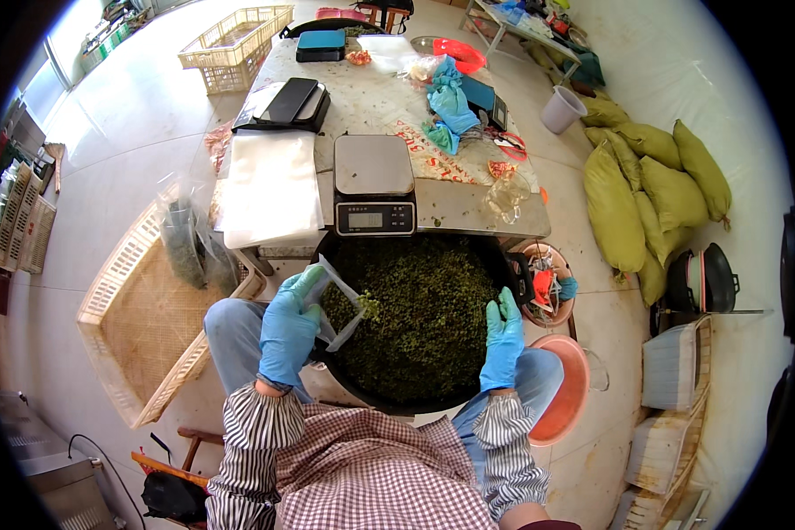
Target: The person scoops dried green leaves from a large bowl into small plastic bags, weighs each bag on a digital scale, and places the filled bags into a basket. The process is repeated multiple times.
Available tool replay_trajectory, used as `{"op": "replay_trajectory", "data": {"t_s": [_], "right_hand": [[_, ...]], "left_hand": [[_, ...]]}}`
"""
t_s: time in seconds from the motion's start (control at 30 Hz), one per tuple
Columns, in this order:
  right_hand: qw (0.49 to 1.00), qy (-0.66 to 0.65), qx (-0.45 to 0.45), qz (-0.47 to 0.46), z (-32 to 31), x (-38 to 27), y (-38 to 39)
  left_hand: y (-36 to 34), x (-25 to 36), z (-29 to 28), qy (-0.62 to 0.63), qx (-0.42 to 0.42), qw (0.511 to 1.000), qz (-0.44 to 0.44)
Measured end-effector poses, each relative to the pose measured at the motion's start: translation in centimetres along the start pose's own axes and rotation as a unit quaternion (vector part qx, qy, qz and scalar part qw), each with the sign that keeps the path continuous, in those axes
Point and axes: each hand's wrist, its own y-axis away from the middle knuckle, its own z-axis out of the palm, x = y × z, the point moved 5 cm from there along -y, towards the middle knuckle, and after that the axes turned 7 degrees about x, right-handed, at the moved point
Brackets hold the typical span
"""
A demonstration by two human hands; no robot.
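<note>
1. Clear bag [346,330] is pinched at its edge by curled fingers of the left hand [289,331], mouth over the tub's left side, presumably so spillage is caught.
2. Right hand [503,343] is held by the right rim, fingers loosely extended, nothing visibly gripped; rim contact cannot be told.
3. Black tub [397,408] of green plant matter [424,318] is set between the knees, likely for steadiness.
</note>
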Motion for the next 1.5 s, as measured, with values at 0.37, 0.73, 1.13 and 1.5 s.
{"op": "replay_trajectory", "data": {"t_s": [0.37,0.73,1.13,1.5], "right_hand": [[0.93,0.296,0.021,-0.219,8.1,-0.2,1.9],[0.848,0.32,-0.29,-0.308,14.0,-4.0,1.6],[0.754,0.37,-0.275,-0.467,16.4,-3.0,13.6],[0.929,0.191,-0.195,-0.249,10.9,-2.0,2.8]], "left_hand": [[0.2,0.3,0.1,-0.035,-0.005,0.999,0.018],[0.3,2.2,3.0,-0.146,-0.005,0.973,0.18],[-1.1,1.2,1.8,-0.103,0.027,0.982,0.154],[0.7,3.5,3.6,-0.175,0.021,0.964,0.197]]}}
